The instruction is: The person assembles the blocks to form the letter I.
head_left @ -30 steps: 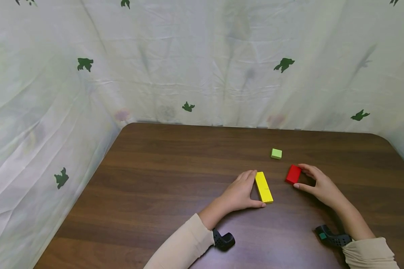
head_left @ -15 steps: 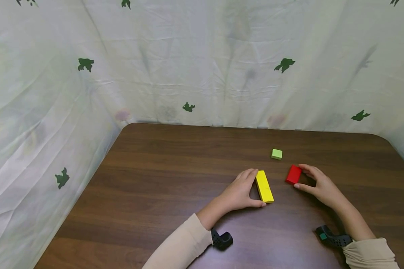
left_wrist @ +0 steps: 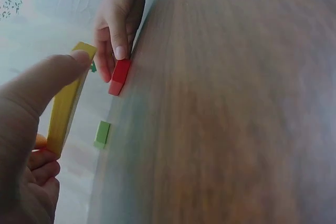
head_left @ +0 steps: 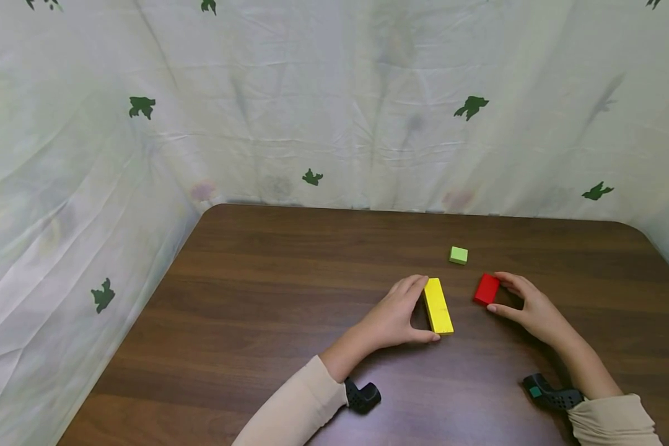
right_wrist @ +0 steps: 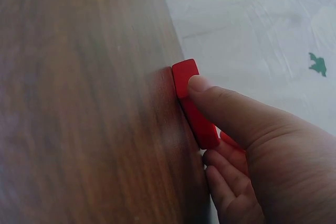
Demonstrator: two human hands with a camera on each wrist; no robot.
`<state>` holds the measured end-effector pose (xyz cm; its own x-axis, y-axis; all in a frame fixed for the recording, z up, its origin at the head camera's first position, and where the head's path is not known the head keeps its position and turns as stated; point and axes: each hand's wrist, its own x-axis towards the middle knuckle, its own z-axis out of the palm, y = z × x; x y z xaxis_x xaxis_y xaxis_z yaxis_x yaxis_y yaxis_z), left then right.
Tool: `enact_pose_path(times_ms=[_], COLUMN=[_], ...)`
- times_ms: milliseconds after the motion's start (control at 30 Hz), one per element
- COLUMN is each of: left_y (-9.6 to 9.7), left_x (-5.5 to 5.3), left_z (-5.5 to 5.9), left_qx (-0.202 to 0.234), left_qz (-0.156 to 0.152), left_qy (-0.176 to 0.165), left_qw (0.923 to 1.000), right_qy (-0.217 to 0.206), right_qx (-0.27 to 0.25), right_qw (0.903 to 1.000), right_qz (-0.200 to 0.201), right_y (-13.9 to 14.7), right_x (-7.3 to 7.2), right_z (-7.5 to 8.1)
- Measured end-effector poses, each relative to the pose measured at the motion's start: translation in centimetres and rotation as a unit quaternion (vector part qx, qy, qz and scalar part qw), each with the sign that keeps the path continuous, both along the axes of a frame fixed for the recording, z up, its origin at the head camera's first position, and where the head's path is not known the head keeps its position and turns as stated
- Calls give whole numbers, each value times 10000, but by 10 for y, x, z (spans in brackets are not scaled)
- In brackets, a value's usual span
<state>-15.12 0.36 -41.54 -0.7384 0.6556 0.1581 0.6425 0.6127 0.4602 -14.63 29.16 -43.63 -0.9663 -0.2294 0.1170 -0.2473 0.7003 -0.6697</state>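
My left hand (head_left: 393, 316) pinches a long yellow block (head_left: 438, 306) by its ends, thumb at the near end and fingers at the far end. In the left wrist view the yellow block (left_wrist: 68, 100) shows raised above the table's surface. To the right, my right hand (head_left: 535, 310) holds a shorter red block (head_left: 486, 289) between thumb and fingers. Seen from the right wrist, the red block (right_wrist: 195, 103) lies against the tabletop, the thumb on its near end. A small light green block (head_left: 458, 255) sits on the table behind, between the two held blocks.
The brown wooden table (head_left: 256, 279) has rounded far corners. A pale curtain (head_left: 334, 111) with green leaf-like patches hangs behind it and along the left. Black wrist devices (head_left: 363, 397) are worn at both sleeves.
My left hand has risen slightly with the yellow block, which now appears a little higher and farther away in the head view. My right hand and the red block have stayed still.
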Motion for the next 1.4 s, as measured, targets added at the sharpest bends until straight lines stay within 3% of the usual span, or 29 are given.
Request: enact_pose_path(times_ms=[833,1400], left_y=[-29,-56], left_x=[-3,-5], left_z=[15,15], left_qx=[315,418], left_qz=[-233,-349], left_qy=[276,175], left_qw=[9989,9984], right_qy=[59,48], right_qx=[-57,-38], right_qw=[10000,10000], right_qz=[27,19], right_y=[1,1], right_x=[0,-1], right_z=[-2,-3])
